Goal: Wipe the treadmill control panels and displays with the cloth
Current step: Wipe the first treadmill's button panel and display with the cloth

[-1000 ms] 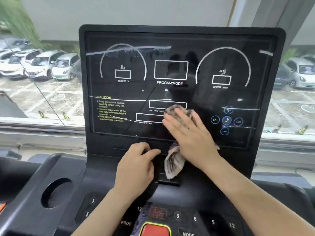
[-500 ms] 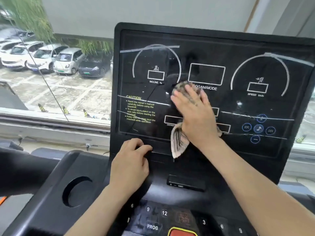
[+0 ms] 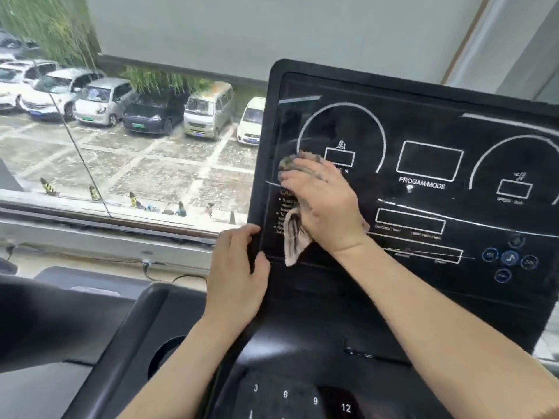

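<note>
Head view: right hand (image 3: 325, 204) has slid cloth (image 3: 295, 238) leftward, grip released; left hand (image 3: 236, 279) now grasps display (image 3: 423, 128) edge.

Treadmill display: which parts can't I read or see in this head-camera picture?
Head view:
Caution text: mostly covered by the cloth and right hand.
Speed dial: cut off by the right edge.
Small labels under the lower boxes: blurred, unreadable.
Number keypad: cut by the bottom edge.
</note>
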Demonstrator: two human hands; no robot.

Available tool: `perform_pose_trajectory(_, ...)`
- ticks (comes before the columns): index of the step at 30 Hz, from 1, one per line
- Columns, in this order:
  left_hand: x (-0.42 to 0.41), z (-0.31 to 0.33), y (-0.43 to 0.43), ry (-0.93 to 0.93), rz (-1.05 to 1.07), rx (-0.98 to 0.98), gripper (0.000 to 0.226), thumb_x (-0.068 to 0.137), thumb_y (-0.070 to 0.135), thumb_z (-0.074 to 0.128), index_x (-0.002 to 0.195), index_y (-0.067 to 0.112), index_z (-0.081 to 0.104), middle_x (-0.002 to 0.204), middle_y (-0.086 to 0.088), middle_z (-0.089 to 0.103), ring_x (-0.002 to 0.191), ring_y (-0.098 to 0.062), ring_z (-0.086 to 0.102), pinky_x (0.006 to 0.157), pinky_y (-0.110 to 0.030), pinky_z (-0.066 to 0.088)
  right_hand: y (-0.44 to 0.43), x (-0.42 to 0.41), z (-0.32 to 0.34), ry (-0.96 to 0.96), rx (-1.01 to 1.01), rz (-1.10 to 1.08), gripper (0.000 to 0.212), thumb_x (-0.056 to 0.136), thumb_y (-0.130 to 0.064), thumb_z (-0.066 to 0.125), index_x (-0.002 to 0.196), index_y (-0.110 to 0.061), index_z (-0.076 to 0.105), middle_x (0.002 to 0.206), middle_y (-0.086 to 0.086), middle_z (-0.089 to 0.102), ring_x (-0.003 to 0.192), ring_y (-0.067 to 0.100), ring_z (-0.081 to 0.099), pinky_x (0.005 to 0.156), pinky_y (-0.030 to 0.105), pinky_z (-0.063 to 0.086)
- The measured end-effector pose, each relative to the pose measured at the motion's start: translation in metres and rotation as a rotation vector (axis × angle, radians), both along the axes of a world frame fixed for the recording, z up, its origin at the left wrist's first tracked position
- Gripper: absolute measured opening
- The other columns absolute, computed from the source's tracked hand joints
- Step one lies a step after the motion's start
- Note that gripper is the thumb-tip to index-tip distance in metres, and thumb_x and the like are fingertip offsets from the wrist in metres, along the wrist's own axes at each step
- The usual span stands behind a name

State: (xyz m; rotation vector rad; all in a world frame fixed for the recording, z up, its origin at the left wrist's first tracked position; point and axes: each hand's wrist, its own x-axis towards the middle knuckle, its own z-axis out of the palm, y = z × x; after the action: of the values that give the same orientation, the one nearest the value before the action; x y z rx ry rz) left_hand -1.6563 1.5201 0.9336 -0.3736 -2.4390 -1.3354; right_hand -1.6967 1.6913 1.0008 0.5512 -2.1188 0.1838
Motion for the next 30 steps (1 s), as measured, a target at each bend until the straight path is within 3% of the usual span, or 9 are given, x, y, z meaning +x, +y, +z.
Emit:
perform_pose_trajectory(2, -0.011, 0.009, -0.004, -0.061, 0.008, 0.101, 0.041, 0.088, 0.013, 0.058, 0.126, 0.024, 0.048, 0.107, 0.006, 0.048, 0.098, -0.013, 0.050, 0.087, -0.030, 0.043, -0.016, -0.001, -0.015, 0.033, -0.093, -0.060, 0.023, 0.088, 0.007, 0.054, 0.093, -0.003, 0.074, 0.107, 0.006, 0.072, 0.112, 0.026, 0.063, 0.103, 0.049, 0.042)
perform_pose_trajectory(8, -0.036, 0.013, -0.009, -0.320, -0.111, 0.422, 0.028, 0.100, 0.026, 0.043, 0.122, 0.034, 0.058, 0.116, 0.011, 0.063, 0.110, -0.005, 0.056, 0.099, -0.031, 0.043, -0.036, 0.041, -0.082, -0.131, 0.217, 0.220, 0.027, 0.099, -0.007, 0.051, 0.088, -0.007, 0.075, 0.107, 0.003, 0.072, 0.115, 0.022, 0.061, 0.109, 0.042, 0.039)
perform_pose_trajectory(12, -0.040, 0.019, -0.005, -0.387, -0.184, 0.481, 0.030, 0.102, 0.033, 0.037, 0.127, 0.035, 0.052, 0.118, 0.016, 0.062, 0.110, 0.004, 0.055, 0.093, -0.019, 0.041, -0.031, -0.005, -0.029, -0.004, 0.038, 0.092, 0.033, 0.100, -0.005, 0.042, 0.096, -0.005, 0.075, 0.112, 0.006, 0.071, 0.117, 0.025, 0.061, 0.108, 0.047, 0.039)
perform_pose_trajectory(15, -0.045, 0.032, 0.002, -0.362, -0.203, 0.457, 0.038, 0.102, 0.040, 0.033, 0.139, 0.035, 0.044, 0.132, 0.022, 0.050, 0.118, 0.008, 0.045, 0.100, -0.017, 0.031, -0.028, -0.046, 0.022, 0.080, 0.025, -0.024, 0.025, 0.094, -0.001, 0.051, 0.106, -0.006, 0.073, 0.118, 0.005, 0.069, 0.121, 0.027, 0.058, 0.109, 0.049, 0.036)
perform_pose_trajectory(19, -0.054, 0.044, 0.008, -0.348, -0.250, 0.413, 0.041, 0.101, 0.050, 0.028, 0.141, 0.045, 0.033, 0.114, 0.049, 0.038, 0.097, 0.035, 0.034, 0.085, -0.001, 0.023, -0.032, -0.080, 0.077, 0.135, 0.019, -0.214, 0.037, 0.087, -0.001, 0.055, 0.121, -0.009, 0.065, 0.130, 0.004, 0.062, 0.130, 0.030, 0.049, 0.110, 0.053, 0.033)
perform_pose_trajectory(22, -0.062, 0.041, 0.012, -0.303, -0.244, 0.463, 0.043, 0.103, 0.044, 0.026, 0.145, 0.037, 0.036, 0.135, 0.034, 0.042, 0.117, 0.022, 0.035, 0.096, -0.002, 0.023, -0.041, -0.071, 0.073, 0.100, 0.007, -0.361, 0.051, 0.090, -0.006, 0.040, 0.140, -0.004, 0.048, 0.147, 0.011, 0.045, 0.141, 0.033, 0.032, 0.116, 0.052, 0.021)
perform_pose_trajectory(26, -0.067, 0.041, 0.014, -0.317, -0.248, 0.632, 0.036, 0.105, 0.030, 0.027, 0.128, 0.032, 0.056, 0.088, 0.022, 0.066, 0.083, -0.001, 0.061, 0.073, -0.015, 0.047, -0.074, -0.034, -0.001, -0.088, 0.099, -0.406, 0.058, 0.095, -0.016, 0.035, 0.150, 0.001, 0.025, 0.158, 0.016, 0.020, 0.147, 0.034, 0.011, 0.119, 0.048, 0.010)
perform_pose_trajectory(28, -0.066, 0.045, 0.016, -0.314, -0.264, 0.687, 0.035, 0.105, 0.032, 0.029, 0.123, 0.034, 0.059, 0.097, 0.020, 0.070, 0.091, 0.003, 0.064, 0.076, -0.014, 0.047, -0.080, -0.014, -0.037, -0.149, 0.264, -0.487, 0.059, 0.097, -0.020, 0.042, 0.148, 0.005, 0.025, 0.157, 0.021, 0.020, 0.147, 0.038, 0.013, 0.119, 0.047, 0.012)
perform_pose_trajectory(30, -0.067, 0.048, 0.019, -0.316, -0.272, 0.690, 0.035, 0.104, 0.029, 0.028, 0.123, 0.033, 0.058, 0.112, 0.015, 0.068, 0.105, 0.003, 0.061, 0.086, -0.015, 0.044, -0.058, -0.006, -0.037, -0.179, 0.275, -0.334, 0.057, 0.093, -0.016, 0.050, 0.147, -0.003, 0.036, 0.156, 0.011, 0.029, 0.147, 0.030, 0.017, 0.119, 0.048, 0.016)
